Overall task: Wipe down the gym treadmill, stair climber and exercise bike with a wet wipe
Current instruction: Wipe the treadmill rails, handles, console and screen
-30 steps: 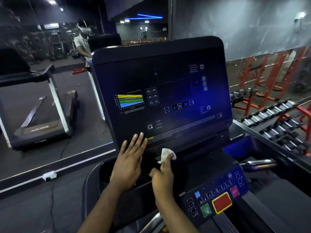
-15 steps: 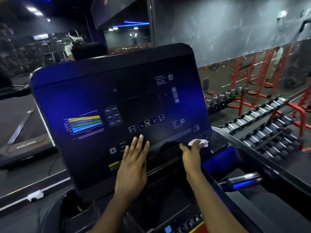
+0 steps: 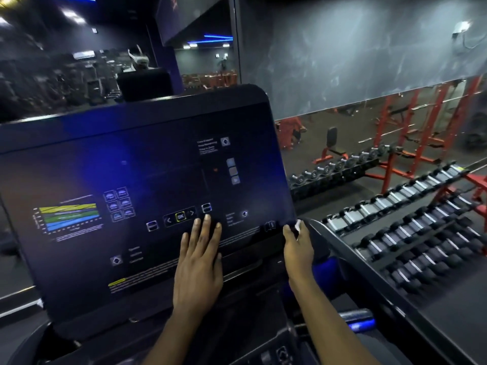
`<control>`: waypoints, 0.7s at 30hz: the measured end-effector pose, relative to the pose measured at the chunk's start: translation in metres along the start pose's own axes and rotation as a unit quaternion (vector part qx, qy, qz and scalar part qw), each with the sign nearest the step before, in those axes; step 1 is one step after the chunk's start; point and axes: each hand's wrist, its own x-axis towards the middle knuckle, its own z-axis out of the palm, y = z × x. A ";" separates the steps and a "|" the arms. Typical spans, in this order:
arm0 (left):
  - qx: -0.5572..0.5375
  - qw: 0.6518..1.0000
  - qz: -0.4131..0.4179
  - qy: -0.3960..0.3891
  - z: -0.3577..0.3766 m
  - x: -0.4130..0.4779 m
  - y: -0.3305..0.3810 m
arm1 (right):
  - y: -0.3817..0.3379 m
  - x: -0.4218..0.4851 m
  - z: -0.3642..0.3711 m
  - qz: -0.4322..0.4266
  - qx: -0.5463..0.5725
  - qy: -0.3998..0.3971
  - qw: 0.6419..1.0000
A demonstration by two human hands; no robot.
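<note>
Right hand (image 3: 297,248) gripped the wet wipe (image 3: 297,225), fingers curled round it, at the lower right corner of the treadmill console (image 3: 131,167), with the wipe against the panel's edge. Left hand (image 3: 200,259) lay flat on the lower middle of the panel, fingers straight and close together, tips just below the OK key (image 3: 180,216). I judged it was bracing.

Step in hand, as I read it: wiping the treadmill display, at the right end of the lower strip. For the next move I'd need to take the wipe round the right edge or back across a higher strip. That called for light pressure to avoid the keys, with the left hand lifted out of the path. I saw no stair climber or bike I could identify, so I judged the task was early.

Most of the wipe was hidden behind the fingers, and only a white sliver showed. The panel text was blurred. The handlebar grip (image 3: 355,318) was partly behind the right forearm. The belt was out of frame. A dumbbell rack (image 3: 408,219) stood to the right.
</note>
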 end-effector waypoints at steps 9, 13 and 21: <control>0.075 0.997 -0.025 -0.004 0.054 0.024 0.043 | 0.001 0.017 -0.027 0.101 0.115 -0.167 0.974; 0.095 0.995 -0.025 0.003 0.060 0.024 0.041 | -0.032 0.039 -0.026 0.063 0.134 -0.189 0.971; 0.140 0.990 -0.031 -0.014 0.067 0.024 0.035 | -0.006 0.028 -0.028 0.048 0.131 -0.193 0.971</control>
